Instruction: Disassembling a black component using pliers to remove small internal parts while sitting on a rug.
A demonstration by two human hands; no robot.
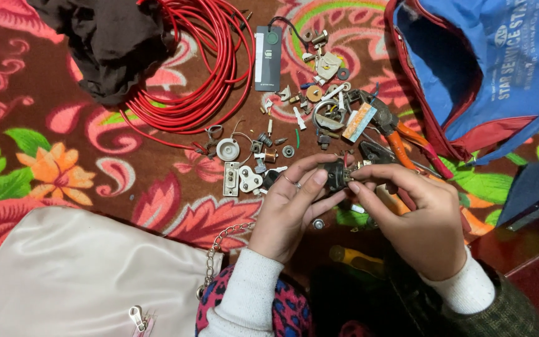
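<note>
Left to right: white bag (76, 274) near left, red cable coil (201, 68) far. Left hand (288, 212) and right hand (419, 218) both pinch a small black part (335, 175) at centre, above the floral carpet (95, 162). Looks like mid-assembly fiddling; a steady fingertip grip matters next. Orange-handled pliers (400, 140) just beyond.

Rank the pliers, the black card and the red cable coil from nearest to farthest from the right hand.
From the right hand:
1. Orange-handled pliers, just above it.
2. Black card, farther up-left.
3. Red cable coil, farthest left.
</note>
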